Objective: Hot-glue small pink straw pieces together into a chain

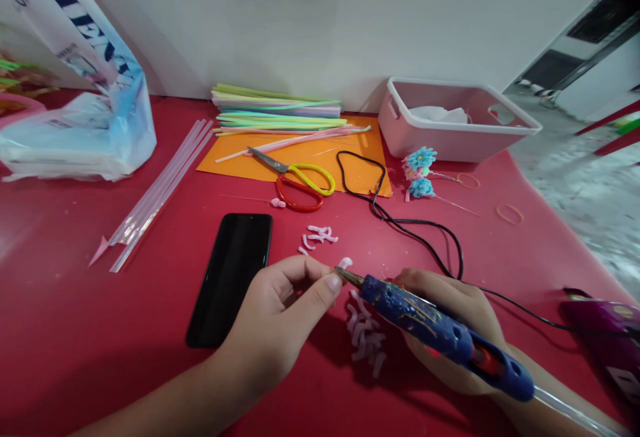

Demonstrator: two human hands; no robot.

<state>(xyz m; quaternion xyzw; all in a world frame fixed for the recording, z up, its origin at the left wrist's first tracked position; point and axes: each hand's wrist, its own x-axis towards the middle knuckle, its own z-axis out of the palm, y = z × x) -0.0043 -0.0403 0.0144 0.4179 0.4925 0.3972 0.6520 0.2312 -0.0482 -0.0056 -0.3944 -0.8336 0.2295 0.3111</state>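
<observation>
My right hand (450, 310) is wrapped round a blue hot glue gun (425, 320), with a clear glue stick (575, 417) running out of its back end. The gun's metal nozzle meets a small pale pink fuzzy piece (345, 263), pinched between the thumb and forefinger of my left hand (290, 310). Under the gun lies a loose heap of short pale pink pipe cleaner pieces (367, 337). Several more cut pieces (320, 234) lie beyond my left fingertips. To the left of my left hand is a black smartphone (233, 277).
Scissors (305, 187) with red and yellow handles rest partly on an orange sheet (240, 160), near bundled pipe cleaners (280, 114). Clear glue sticks (160, 187) lie left. A black cable (425, 224) crosses right, near blue flowers (421, 157) and a pink basket (450, 140).
</observation>
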